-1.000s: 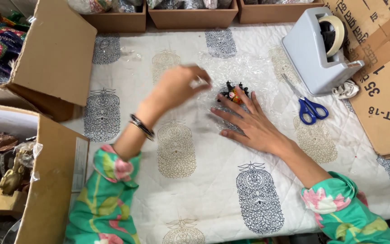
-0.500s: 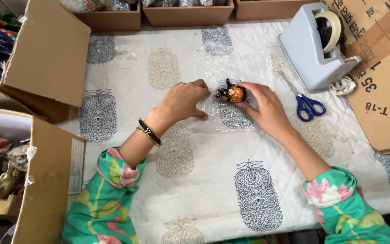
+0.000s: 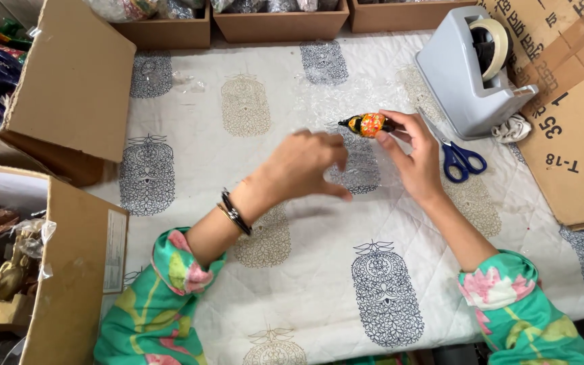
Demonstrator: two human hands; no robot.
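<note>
Head view: a work table seen from above, both of the person's arms reaching in from the near edge.
Table cover: a white quilted cloth (image 3: 305, 270) printed with grey and tan leaf-shaped motifs, spread over the whole surface.
Cardboard, right: flattened brown cartons (image 3: 569, 135) lying along the right edge, partly over the cloth.
Cardboard, left: an open box flap (image 3: 69, 88) at the far left, and a second open carton (image 3: 69, 284) at the near left with brass-coloured figures inside.
Far edge: a row of brown trays (image 3: 278, 23) holding wrapped goods.
Tape dispenser: a grey desk dispenser (image 3: 464, 71) with a roll of tape, far right, just beyond the scissors.
Bubble wrap: a clear sheet (image 3: 359, 101) lying flat on the cloth in the middle, under and beyond the hands.
Left hand (image 3: 302, 165): raised above the cloth near the centre, holding nothing, fingers loosely curled with the thumb pointing right; a dark bangle (image 3: 234, 211) sits on the wrist.
Right hand (image 3: 410, 159): thumb and fingertips pinching the ornament at its right end, the other fingers bent.
Scissors: blue-handled scissors (image 3: 457, 152) flat on the cloth, just right of the right hand.
Ornament: a small painted ornament (image 3: 368, 124), orange and yellow on black, held over the bubble wrap, just beyond and right of the left hand.
</note>
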